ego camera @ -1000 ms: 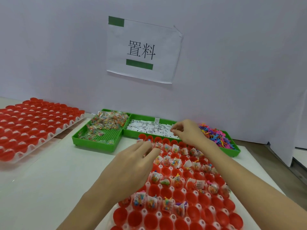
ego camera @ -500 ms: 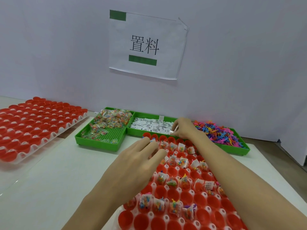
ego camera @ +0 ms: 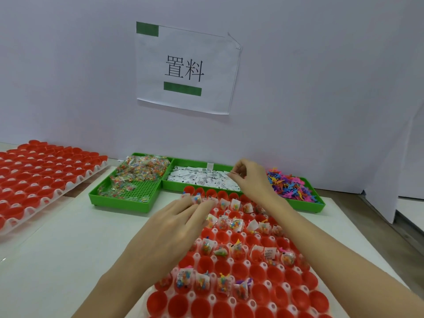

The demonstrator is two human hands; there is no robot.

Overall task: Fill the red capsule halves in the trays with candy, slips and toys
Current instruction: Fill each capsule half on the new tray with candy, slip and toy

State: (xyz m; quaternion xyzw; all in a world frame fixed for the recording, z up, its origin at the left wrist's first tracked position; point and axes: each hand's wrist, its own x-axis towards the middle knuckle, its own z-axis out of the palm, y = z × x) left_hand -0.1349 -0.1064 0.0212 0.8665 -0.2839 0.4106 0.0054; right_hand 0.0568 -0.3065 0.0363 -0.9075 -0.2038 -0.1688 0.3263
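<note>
A white tray (ego camera: 267,283) of red capsule halves (ego camera: 221,267) lies in front of me; many halves hold candy packets, slips and toys, and others are empty. My left hand (ego camera: 176,223) reaches over the tray's far left corner, its fingertips pinching a candy packet (ego camera: 196,199) at a capsule there. My right hand (ego camera: 251,177) hovers over the green tray of white slips (ego camera: 199,179), fingers curled and pinching what looks like one slip. To the left of the slips is the green tray of candy packets (ego camera: 142,167). The tray of coloured plastic toys (ego camera: 290,185) lies right of my right hand.
A second tray of empty red halves (ego camera: 46,173) lies at the far left on the white table. A white wall with a paper sign (ego camera: 185,67) stands close behind the green trays. A partition panel (ego camera: 390,180) closes the right side.
My right hand has lifted from the far edge of the capsule tray to above the slips tray. My left hand stays at the far left capsules. The view has tilted slightly.
</note>
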